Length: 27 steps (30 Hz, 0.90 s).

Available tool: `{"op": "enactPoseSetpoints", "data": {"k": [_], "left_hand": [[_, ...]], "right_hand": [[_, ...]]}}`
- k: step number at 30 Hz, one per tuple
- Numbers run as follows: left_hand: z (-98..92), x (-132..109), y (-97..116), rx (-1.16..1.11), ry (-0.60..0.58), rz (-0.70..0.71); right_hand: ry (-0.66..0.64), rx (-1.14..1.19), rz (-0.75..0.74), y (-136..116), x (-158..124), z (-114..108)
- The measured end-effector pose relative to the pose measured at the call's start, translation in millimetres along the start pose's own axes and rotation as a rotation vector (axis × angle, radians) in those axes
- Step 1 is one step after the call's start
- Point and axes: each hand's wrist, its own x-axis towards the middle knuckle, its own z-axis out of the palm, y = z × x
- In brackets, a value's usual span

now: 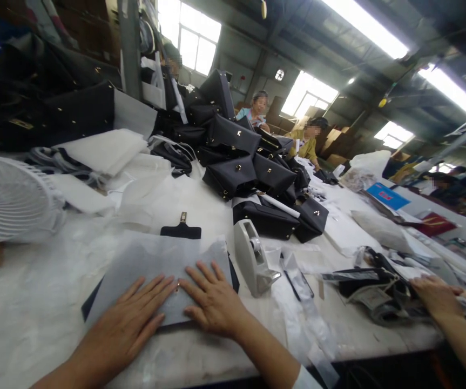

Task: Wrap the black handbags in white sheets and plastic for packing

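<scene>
A sheet of thin whitish paper (135, 265) covers a dark handbag (92, 301) lying flat on the table before me; only the bag's dark edges and a small gold fitting (177, 286) show. My left hand (135, 313) lies flat on the sheet's left part, fingers stretched out. My right hand (212, 300) is spread on the right part, its fingertips close to the gold fitting. Beyond the sheet's far edge lies a black flap with a gold clasp (181, 231). Neither hand grips anything.
Right of the sheet stands a grey tape dispenser (251, 256). Black handbags (236, 135) are piled behind it. A white fan (9, 200) is at the left. At the right, a co-worker's hands (437, 294) rest by dark straps (378, 289). Other people work farther back.
</scene>
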Motion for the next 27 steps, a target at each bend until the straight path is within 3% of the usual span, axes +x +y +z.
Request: {"op": "enactPoseSetpoints", "data": {"k": [5,8,11,15,17,20,24,27], "left_hand": [[8.3,3,0,0.054,0.092,0.006],[12.2,3,1,0.074,0.125,0.017],[13.8,3,1,0.07,0.134,0.007],[14.3,1,1,0.06,0.111,-0.017],[13.6,1,1,0.073,0.109,-0.024],[9.8,3,3,0.108,0.162,-0.026],[5.2,9,3,0.151,0.214,-0.007],[10.0,11,-2,0.168,0.203,0.051]], "right_hand": [[0.02,-0.022,0.016,-5,-3,3],[-0.016,0.029,0.006,1,7,-11],[-0.011,0.071,0.015,11,37,-37],[0.118,0.024,0.116,14,88,-58],[0.129,0.01,0.102,8,102,-52],[0.134,-0.034,0.064,2,103,-25],[0.146,-0.071,0.185,11,89,14],[0.12,-0.002,0.222,19,87,19]]}}
